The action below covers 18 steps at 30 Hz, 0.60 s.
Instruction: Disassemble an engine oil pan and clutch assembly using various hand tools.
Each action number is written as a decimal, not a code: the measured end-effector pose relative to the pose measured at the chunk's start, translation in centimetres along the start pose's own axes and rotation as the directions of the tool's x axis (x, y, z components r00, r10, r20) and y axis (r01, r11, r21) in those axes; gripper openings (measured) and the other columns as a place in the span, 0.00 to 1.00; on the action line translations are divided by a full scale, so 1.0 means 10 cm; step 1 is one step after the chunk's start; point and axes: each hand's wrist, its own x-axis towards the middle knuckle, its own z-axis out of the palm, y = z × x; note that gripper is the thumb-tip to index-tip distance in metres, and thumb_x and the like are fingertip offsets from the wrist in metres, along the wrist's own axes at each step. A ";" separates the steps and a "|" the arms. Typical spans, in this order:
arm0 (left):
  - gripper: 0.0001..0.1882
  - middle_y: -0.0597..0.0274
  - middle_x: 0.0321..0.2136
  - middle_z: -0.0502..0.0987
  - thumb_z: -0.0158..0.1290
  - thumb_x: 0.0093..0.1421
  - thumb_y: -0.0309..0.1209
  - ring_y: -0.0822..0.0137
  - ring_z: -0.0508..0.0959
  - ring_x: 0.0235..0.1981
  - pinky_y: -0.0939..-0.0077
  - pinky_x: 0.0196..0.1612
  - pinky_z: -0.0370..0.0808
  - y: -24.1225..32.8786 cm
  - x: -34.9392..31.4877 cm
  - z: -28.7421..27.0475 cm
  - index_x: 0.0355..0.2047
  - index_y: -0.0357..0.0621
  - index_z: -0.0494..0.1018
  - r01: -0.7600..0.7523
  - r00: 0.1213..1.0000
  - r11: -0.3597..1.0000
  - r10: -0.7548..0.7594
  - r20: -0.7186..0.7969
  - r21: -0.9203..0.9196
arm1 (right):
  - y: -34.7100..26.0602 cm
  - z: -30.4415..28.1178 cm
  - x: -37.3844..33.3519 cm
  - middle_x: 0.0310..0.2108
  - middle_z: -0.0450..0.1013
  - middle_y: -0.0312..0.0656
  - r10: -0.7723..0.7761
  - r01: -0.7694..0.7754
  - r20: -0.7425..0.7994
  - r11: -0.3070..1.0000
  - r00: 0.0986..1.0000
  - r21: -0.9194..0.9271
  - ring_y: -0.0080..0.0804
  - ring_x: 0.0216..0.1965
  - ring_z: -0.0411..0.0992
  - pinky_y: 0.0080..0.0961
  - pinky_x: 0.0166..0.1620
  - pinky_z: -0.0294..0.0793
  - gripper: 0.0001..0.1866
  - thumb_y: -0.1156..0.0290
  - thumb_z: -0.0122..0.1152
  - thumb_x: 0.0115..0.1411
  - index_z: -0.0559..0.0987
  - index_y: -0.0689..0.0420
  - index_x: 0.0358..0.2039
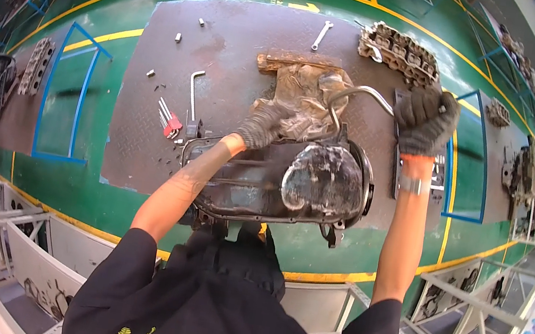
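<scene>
My right hand [427, 119], in a dark knitted glove, is closed around the end of a bent metal crank-shaped wrench [369, 91]. The wrench curves left and down to the far side of a dark engine block [237, 180]. The block lies on the metal-topped table in front of me, with a scuffed, paint-worn rounded pan [328, 180] facing up. At its far left edge rests my left hand [263, 126], gloved too, fingers stretched toward the right and partly blurred. Beyond it is a crumpled brown plastic sheet [299, 98] against a wooden block [291, 62].
A cylinder head [400, 51] sits at the table's far right, near a combination wrench [321, 36]. On the left lie an L-shaped wrench [193, 92], a red-holdered hex key set [168, 120] and small sockets [178, 37]. Blue-framed stands [86, 96] flank the table.
</scene>
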 end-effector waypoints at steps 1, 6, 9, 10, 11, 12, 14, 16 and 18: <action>0.21 0.53 0.46 0.76 0.53 0.55 0.23 0.59 0.75 0.50 0.65 0.53 0.71 -0.05 0.04 0.04 0.51 0.42 0.73 -0.087 0.954 0.935 -0.020 0.298 0.344 | -0.02 0.07 -0.07 0.07 0.45 0.28 0.008 -0.009 0.034 0.999 0.999 0.031 0.21 0.08 0.41 0.24 0.13 0.42 0.25 0.55 0.47 0.62 0.55 0.45 0.10; 0.08 0.48 0.29 0.79 0.56 0.54 0.23 0.61 0.77 0.30 0.67 0.36 0.72 -0.42 0.38 0.00 0.36 0.38 0.78 -0.293 0.718 0.860 -0.090 0.690 0.417 | 0.07 0.39 -0.01 0.09 0.48 0.29 -0.010 0.011 0.035 1.000 0.999 -0.020 0.21 0.10 0.45 0.22 0.16 0.48 0.24 0.57 0.45 0.64 0.57 0.45 0.11; 0.07 0.50 0.28 0.79 0.58 0.50 0.22 0.57 0.77 0.30 0.65 0.37 0.73 -0.48 0.33 0.08 0.32 0.39 0.79 -0.277 0.774 0.863 -0.060 0.631 0.423 | -0.13 0.32 -0.02 0.09 0.51 0.28 -0.025 0.018 0.201 0.999 0.979 0.038 0.20 0.10 0.48 0.21 0.16 0.50 0.23 0.57 0.46 0.64 0.60 0.45 0.12; 0.08 0.50 0.28 0.79 0.58 0.49 0.21 0.56 0.78 0.32 0.64 0.39 0.73 -0.49 0.32 0.03 0.32 0.39 0.79 -0.288 0.782 0.870 -0.028 0.623 0.400 | -0.21 0.38 -0.02 0.09 0.52 0.27 -0.012 0.003 0.256 0.999 0.967 0.035 0.19 0.09 0.48 0.20 0.16 0.51 0.22 0.57 0.46 0.64 0.61 0.44 0.12; 0.08 0.50 0.28 0.79 0.58 0.49 0.21 0.56 0.78 0.32 0.64 0.39 0.73 -0.48 0.31 -0.02 0.32 0.39 0.79 -0.285 0.792 0.865 -0.030 0.609 0.413 | -0.28 0.48 -0.07 0.08 0.52 0.27 -0.093 0.088 0.151 0.995 0.984 0.036 0.17 0.09 0.48 0.19 0.16 0.51 0.22 0.58 0.46 0.64 0.61 0.44 0.12; 0.09 0.51 0.29 0.80 0.58 0.49 0.21 0.55 0.78 0.34 0.63 0.41 0.74 -0.43 0.36 0.11 0.33 0.40 0.80 -0.304 0.770 0.867 -0.022 0.638 0.396 | -0.50 0.55 -0.12 0.08 0.52 0.26 -0.124 0.109 0.228 0.991 0.966 0.075 0.17 0.09 0.48 0.18 0.16 0.51 0.23 0.59 0.45 0.65 0.61 0.43 0.12; 0.13 0.51 0.33 0.80 0.57 0.48 0.21 0.53 0.79 0.38 0.62 0.43 0.74 -0.31 0.36 0.06 0.36 0.41 0.80 -0.375 0.719 0.794 -0.076 0.691 0.478 | -0.70 0.58 -0.22 0.08 0.53 0.26 -0.134 0.138 0.190 0.990 0.973 -0.010 0.17 0.10 0.49 0.18 0.16 0.51 0.23 0.60 0.44 0.66 0.60 0.43 0.11; 0.13 0.52 0.34 0.80 0.55 0.50 0.22 0.51 0.79 0.39 0.60 0.44 0.74 -0.14 0.37 0.15 0.37 0.43 0.79 -0.519 0.683 0.658 -0.066 0.728 0.546 | -0.86 0.62 -0.35 0.07 0.54 0.25 -0.156 0.175 0.167 0.978 0.974 -0.110 0.16 0.07 0.48 0.18 0.16 0.52 0.23 0.59 0.46 0.65 0.62 0.43 0.11; 0.13 0.52 0.35 0.79 0.54 0.51 0.23 0.50 0.78 0.40 0.60 0.45 0.74 0.07 0.39 0.27 0.38 0.44 0.79 -0.568 0.664 0.571 -0.108 0.740 0.593 | -0.90 0.50 -0.43 0.08 0.54 0.25 -0.185 0.222 0.188 0.955 0.965 -0.199 0.17 0.08 0.50 0.19 0.15 0.53 0.23 0.59 0.47 0.65 0.62 0.43 0.11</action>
